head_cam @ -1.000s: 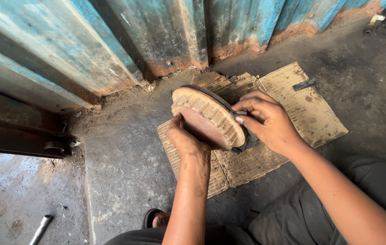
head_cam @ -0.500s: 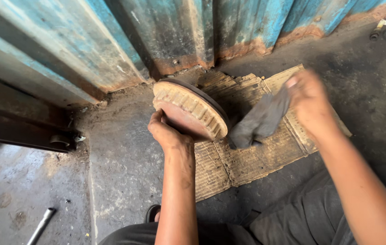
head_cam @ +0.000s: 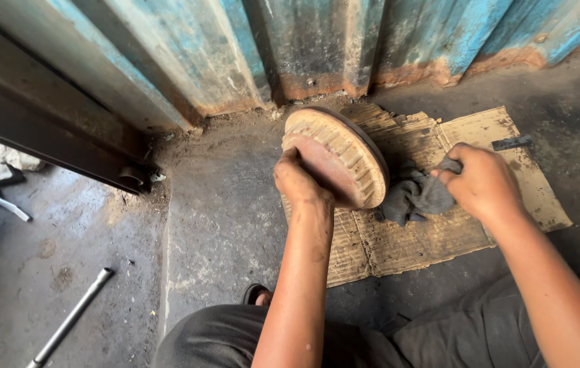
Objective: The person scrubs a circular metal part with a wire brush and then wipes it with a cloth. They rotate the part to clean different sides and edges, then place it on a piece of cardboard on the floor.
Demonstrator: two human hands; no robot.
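Note:
A round, rusty vented brake disc (head_cam: 344, 153) stands tilted on its edge over a torn sheet of cardboard (head_cam: 440, 232). My left hand (head_cam: 296, 180) grips the disc's near rim and holds it up. My right hand (head_cam: 484, 184) is closed on a dark grey rag (head_cam: 416, 194), which lies bunched against the disc's right side on the cardboard. Both forearms reach in from the bottom of the view above my grey trousers.
A peeling blue metal wall (head_cam: 303, 48) runs along the back. A dark steel beam (head_cam: 44, 129) crosses the left. A wrench (head_cam: 0, 201) and a metal rod (head_cam: 71, 317) lie on the dirty concrete at left. A small dark flat piece (head_cam: 511, 143) lies on the cardboard's far corner.
My right hand pulled the rag off the disc, swung it out to the right, then brought it back down beside the disc. My left hand kept hold of the disc.

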